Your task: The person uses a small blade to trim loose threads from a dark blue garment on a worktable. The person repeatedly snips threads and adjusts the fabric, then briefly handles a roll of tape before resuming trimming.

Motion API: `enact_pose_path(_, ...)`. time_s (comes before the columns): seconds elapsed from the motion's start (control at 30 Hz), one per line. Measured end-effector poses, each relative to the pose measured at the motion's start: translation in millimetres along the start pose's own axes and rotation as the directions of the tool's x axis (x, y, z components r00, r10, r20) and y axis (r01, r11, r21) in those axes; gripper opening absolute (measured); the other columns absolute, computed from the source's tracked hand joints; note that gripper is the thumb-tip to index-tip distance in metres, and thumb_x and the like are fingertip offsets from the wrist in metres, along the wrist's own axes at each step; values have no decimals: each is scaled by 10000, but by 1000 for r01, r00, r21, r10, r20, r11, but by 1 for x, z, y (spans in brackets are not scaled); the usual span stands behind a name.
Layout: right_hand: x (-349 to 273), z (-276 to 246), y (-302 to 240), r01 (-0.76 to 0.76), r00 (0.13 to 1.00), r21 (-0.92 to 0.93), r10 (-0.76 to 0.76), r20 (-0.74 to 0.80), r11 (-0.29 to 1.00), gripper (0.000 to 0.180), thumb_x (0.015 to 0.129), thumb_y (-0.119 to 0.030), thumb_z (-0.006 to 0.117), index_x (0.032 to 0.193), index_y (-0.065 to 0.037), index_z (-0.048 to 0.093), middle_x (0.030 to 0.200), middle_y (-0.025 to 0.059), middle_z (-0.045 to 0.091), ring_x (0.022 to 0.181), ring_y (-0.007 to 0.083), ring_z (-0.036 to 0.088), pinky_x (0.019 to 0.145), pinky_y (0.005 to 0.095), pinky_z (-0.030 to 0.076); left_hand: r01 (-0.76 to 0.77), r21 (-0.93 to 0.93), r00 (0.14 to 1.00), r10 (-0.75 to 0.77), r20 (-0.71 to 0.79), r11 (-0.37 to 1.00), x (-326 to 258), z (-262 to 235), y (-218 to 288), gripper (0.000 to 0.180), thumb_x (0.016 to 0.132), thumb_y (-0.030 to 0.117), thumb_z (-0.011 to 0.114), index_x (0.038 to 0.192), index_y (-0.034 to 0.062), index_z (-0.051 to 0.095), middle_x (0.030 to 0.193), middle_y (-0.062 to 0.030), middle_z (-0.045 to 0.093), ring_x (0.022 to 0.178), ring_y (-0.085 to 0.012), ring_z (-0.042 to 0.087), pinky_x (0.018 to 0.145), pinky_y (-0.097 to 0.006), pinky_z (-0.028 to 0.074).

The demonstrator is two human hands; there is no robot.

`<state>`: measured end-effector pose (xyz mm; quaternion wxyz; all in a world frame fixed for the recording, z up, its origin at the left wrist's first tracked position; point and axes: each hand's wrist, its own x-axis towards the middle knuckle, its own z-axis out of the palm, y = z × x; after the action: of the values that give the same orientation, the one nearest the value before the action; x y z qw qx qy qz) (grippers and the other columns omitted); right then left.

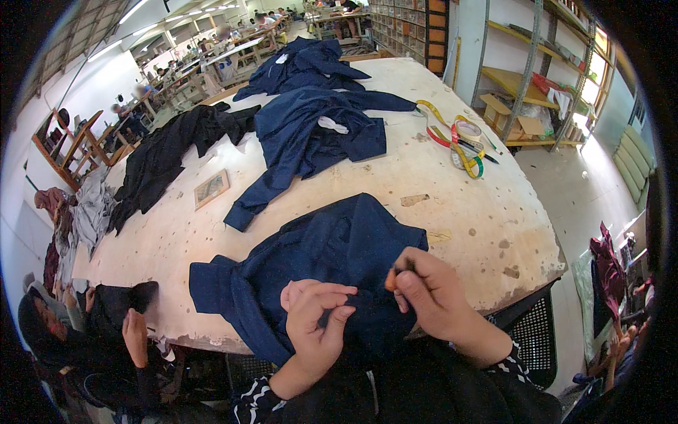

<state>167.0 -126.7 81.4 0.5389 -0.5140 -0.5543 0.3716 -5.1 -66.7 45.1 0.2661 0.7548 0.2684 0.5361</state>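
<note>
A navy blue garment [325,240] lies bunched across the near side of the table, in front of me. Over its near part, my left hand [314,321] has its fingers curled toward the thumb at the cloth; anything between the fingertips is too small to make out. My right hand [434,293], a little further right and above the cloth, is closed round a small orange-handled tool [390,280]. Fingers cover most of this tool, so its exact kind does not show.
More navy garments [289,134] and black ones [176,148] lie further up the pale, stained table [487,233]. At far right are a tape measure [441,136], a tape roll [467,128] and a pen [487,155]. Another person's hand [135,338] handles black cloth at left.
</note>
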Motion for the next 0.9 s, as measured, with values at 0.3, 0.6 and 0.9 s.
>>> enact_pose_path(0.3, 7, 3, -11, 258, 958, -445, -167, 233, 857, 206, 761, -165, 665, 898, -58, 555, 715, 76, 567, 640, 217, 582, 554, 315, 451, -8, 177, 994, -13, 112, 984, 1, -5, 7, 41, 737, 133, 659, 734, 113, 623, 859, 26, 647, 821, -167, 517, 911, -397, 205)
enact_pose_path(0.6, 51, -15, 37, 41, 986, -741, -147, -79, 671, 214, 791, -194, 560, 888, -23, 474, 743, 174, 549, 668, 334, 572, 581, 388, 455, 13, 305, 981, -71, 181, 952, 5, -1, 6, 37, 732, 121, 664, 724, 118, 628, 864, 42, 651, 828, -165, 524, 926, -428, 186)
enact_pose_path(0.9, 15, -21, -5, 42, 995, -153, -55, -81, 987, 226, 893, -155, 457, 1056, 0, 431, 779, 71, 494, 673, 152, 511, 614, 270, 414, 73, -54, 996, -69, 64, 996, 1, -5, -14, 61, 721, 77, 669, 727, 65, 609, 888, -26, 659, 835, -173, 518, 796, -309, 322)
